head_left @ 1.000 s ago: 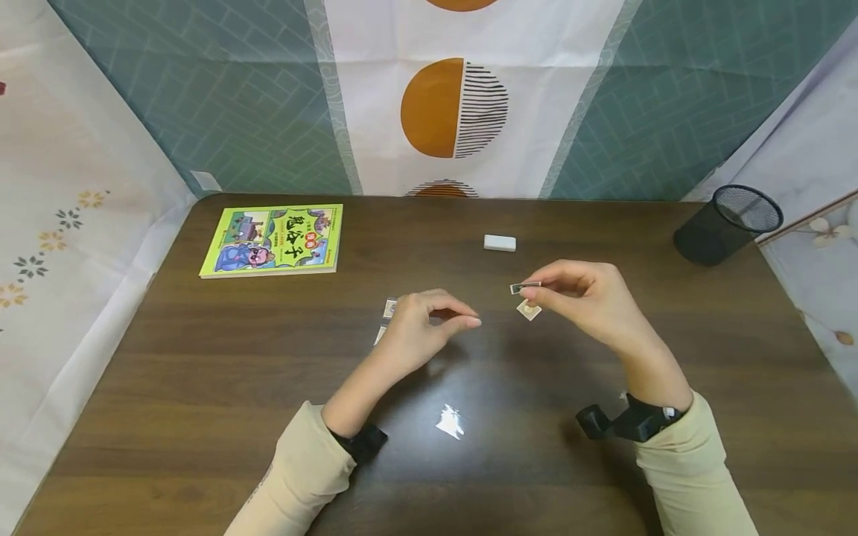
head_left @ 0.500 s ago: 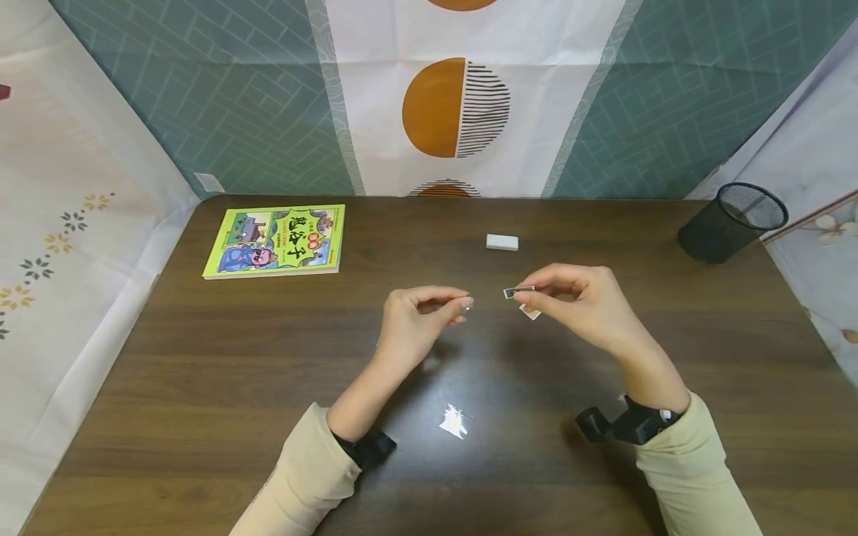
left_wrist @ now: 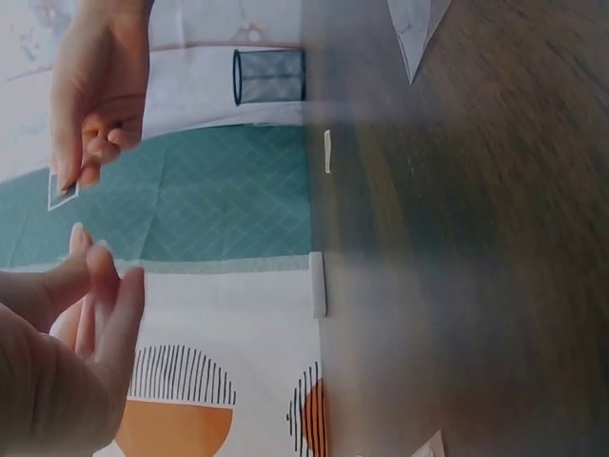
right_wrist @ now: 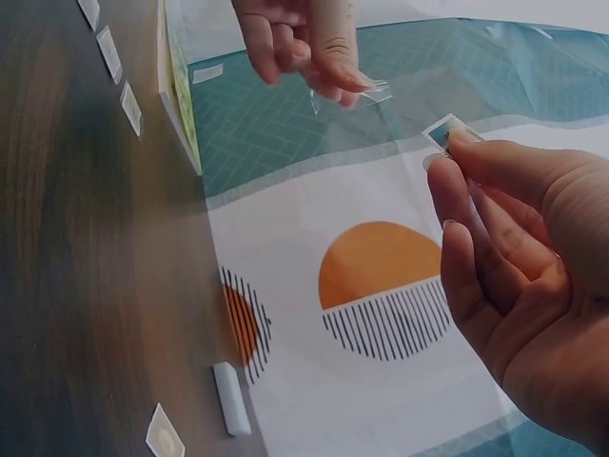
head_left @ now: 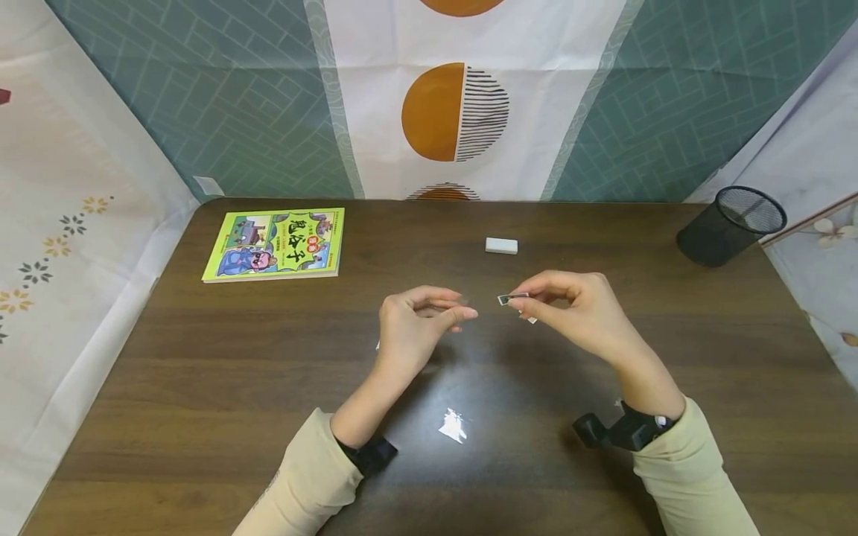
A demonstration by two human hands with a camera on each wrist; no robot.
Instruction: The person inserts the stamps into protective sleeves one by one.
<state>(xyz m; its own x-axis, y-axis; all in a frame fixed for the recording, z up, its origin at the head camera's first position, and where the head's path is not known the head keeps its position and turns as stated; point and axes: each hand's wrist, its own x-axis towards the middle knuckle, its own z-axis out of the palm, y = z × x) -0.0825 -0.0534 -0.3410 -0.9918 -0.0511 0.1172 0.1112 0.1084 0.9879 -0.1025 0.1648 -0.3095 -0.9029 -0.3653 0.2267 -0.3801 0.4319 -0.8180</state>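
Observation:
My right hand [head_left: 579,313] pinches a small stamp [head_left: 504,300], white-bordered with a dark picture, between thumb and fingertips above the table. Across a short gap, my left hand [head_left: 410,331] pinches a clear plastic piece [right_wrist: 377,92], seen best in the right wrist view. A pale stamp [head_left: 532,320] lies on the table below the right hand, partly covered by it in the head view. Several more stamps [right_wrist: 108,53] lie in a row near the book; the left hand hides nearly all of them in the head view.
A white eraser-like block [head_left: 501,246] lies beyond the hands. At the back left is a green picture book [head_left: 275,244]. A black mesh pen holder [head_left: 727,227] stands at the back right. A shiny patch [head_left: 453,425], film or glare, shows on the table [head_left: 234,372].
The right hand has shifted slightly left and nearer with its stamp. The left hand has turned a little, covering the stamps behind it. The hands are closer together than at first.

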